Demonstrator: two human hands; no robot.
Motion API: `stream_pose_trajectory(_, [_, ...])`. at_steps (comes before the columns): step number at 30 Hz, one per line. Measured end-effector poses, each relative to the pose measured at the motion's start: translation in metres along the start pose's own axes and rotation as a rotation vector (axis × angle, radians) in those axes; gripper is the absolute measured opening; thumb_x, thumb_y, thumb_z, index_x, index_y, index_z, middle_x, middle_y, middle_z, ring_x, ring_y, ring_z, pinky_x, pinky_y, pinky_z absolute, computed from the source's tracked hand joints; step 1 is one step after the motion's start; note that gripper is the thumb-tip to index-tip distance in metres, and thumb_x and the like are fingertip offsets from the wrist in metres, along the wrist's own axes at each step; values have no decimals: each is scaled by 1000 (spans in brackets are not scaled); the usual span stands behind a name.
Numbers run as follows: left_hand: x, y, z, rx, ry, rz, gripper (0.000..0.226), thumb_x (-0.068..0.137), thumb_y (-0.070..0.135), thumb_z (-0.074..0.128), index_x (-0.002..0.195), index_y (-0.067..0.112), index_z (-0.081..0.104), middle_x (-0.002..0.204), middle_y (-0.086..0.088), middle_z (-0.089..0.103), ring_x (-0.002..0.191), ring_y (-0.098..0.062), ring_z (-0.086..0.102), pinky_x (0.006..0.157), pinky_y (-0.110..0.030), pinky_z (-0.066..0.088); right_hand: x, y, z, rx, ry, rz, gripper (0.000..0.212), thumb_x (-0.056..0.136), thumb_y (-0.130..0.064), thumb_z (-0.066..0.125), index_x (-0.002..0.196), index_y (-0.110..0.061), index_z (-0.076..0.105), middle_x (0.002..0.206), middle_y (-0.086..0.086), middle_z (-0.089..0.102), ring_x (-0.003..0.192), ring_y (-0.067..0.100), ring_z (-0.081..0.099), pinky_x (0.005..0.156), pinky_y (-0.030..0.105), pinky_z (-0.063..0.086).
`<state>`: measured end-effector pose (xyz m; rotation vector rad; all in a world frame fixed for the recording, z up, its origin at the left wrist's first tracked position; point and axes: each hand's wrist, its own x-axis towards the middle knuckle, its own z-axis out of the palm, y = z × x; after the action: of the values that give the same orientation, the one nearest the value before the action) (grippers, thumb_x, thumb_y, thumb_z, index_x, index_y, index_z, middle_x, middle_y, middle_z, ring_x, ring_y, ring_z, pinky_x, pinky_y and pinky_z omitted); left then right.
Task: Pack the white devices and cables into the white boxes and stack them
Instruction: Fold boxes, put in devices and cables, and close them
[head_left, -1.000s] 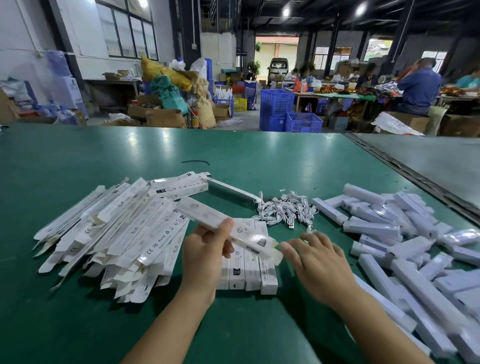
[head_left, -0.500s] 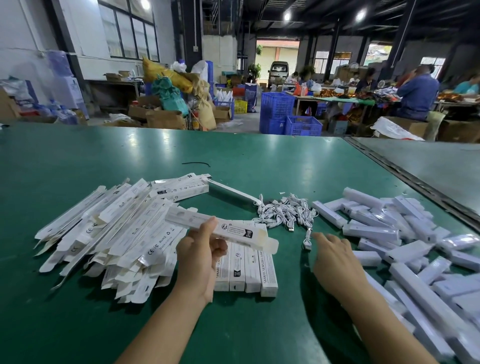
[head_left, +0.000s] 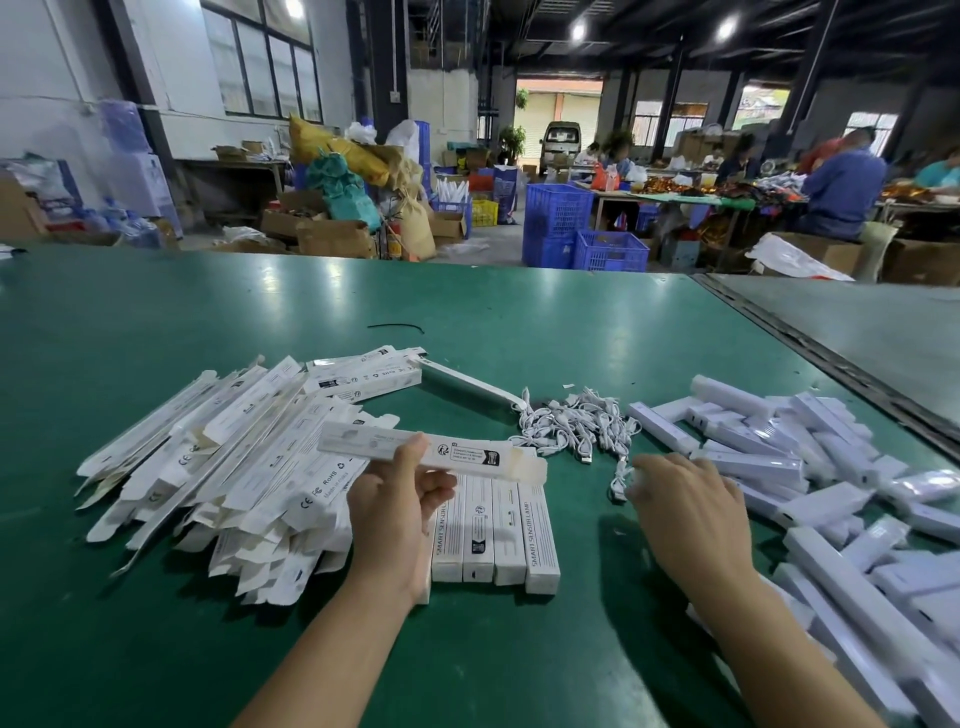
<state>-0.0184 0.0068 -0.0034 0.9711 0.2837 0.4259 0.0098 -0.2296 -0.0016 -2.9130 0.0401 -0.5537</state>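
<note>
My left hand (head_left: 397, 501) grips a long white box (head_left: 441, 453) level above the table, its open flap end pointing right. My right hand (head_left: 683, 506) lies palm down just right of it, fingertips curled onto a loose white cable (head_left: 619, 480) at the near edge of the cable pile (head_left: 571, 421). A row of packed white boxes (head_left: 496, 530) lies under the held box. White devices (head_left: 779, 460) are heaped to the right of my right hand.
A big heap of flat unfolded boxes (head_left: 223, 467) covers the left of the green table (head_left: 467, 312). A short black strip (head_left: 396, 327) lies further back. A dark seam (head_left: 831, 364) runs along the table's right side. People work at tables far behind.
My right hand left the box's open end and moved right and forward to the loose cable. My left hand kept the box and levelled it.
</note>
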Motion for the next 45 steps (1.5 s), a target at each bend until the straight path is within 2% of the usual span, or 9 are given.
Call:
stream_pose_trajectory(3, [1, -1, 0, 11, 21, 14, 11, 94, 16, 63, 86, 11, 59, 60, 0, 67, 53, -10, 65, 52, -21, 55, -7, -12, -8, 265, 263, -60, 19, 91, -24, 67, 109, -17, 69, 105, 3, 71, 101, 30, 58, 82, 37, 41])
stream_pose_trajectory(6, [2, -1, -1, 8, 50, 25, 9, 95, 16, 63, 89, 10, 60, 63, -1, 69, 55, -11, 66, 52, -21, 55, -9, -20, -18, 630, 397, 40, 26, 91, -33, 64, 111, -17, 67, 98, 2, 70, 83, 20, 64, 72, 27, 44])
stream_pose_trajectory(10, [2, -1, -2, 1, 61, 24, 8, 96, 16, 63, 91, 10, 60, 64, -2, 70, 55, -11, 66, 54, -21, 56, -13, -31, -17, 1313, 266, 256, 15, 95, -25, 60, 108, -20, 63, 93, 5, 68, 60, 15, 64, 56, 32, 57])
stream_pose_trajectory(15, [2, 0, -1, -17, 71, 18, 10, 95, 16, 63, 88, 11, 59, 60, -1, 68, 54, -11, 66, 53, -21, 56, -16, -40, -12, 1765, 199, 427, 15, 98, -19, 55, 110, -11, 62, 89, 4, 67, 65, 14, 68, 55, 22, 54])
stream_pose_trajectory(19, [0, 0, 0, -38, 63, 26, 12, 95, 16, 63, 84, 11, 59, 60, -1, 67, 56, -13, 67, 55, -22, 57, -18, -44, -9, 1885, 110, 523, 13, 97, -18, 57, 104, -9, 63, 87, 7, 71, 65, 14, 70, 55, 19, 55])
stream_pose_trajectory(26, [-5, 1, 4, -79, 39, 28, 12, 96, 16, 62, 85, 11, 59, 63, -2, 68, 58, -14, 67, 58, -22, 57, -19, -46, -4, 1858, 63, 544, 13, 96, -16, 59, 102, -7, 64, 85, 8, 72, 64, 15, 69, 58, 19, 56])
stream_pose_trajectory(31, [-5, 2, 3, -86, 63, 37, 11, 95, 16, 62, 88, 8, 61, 67, -7, 69, 62, -16, 69, 59, -23, 58, -20, -45, 1, 1795, 64, 478, 15, 93, -18, 62, 99, -6, 68, 72, 4, 68, 64, 13, 66, 62, 19, 56])
stream_pose_trajectory(39, [-4, -2, 3, -57, 92, 101, 6, 95, 15, 63, 91, 12, 64, 70, -7, 70, 64, -16, 69, 61, -22, 57, -23, -47, 1, 1686, 127, 336, 22, 82, -27, 67, 99, -14, 73, 79, 7, 72, 65, 13, 66, 64, 20, 56])
stream_pose_trajectory(45, [-10, -5, 7, -20, -54, 80, 7, 95, 13, 63, 89, 14, 65, 74, -5, 72, 66, -17, 70, 63, -23, 57, -18, -45, 4, 1800, 77, 438, 17, 87, -16, 67, 103, -9, 66, 78, 6, 70, 64, 14, 68, 63, 19, 56])
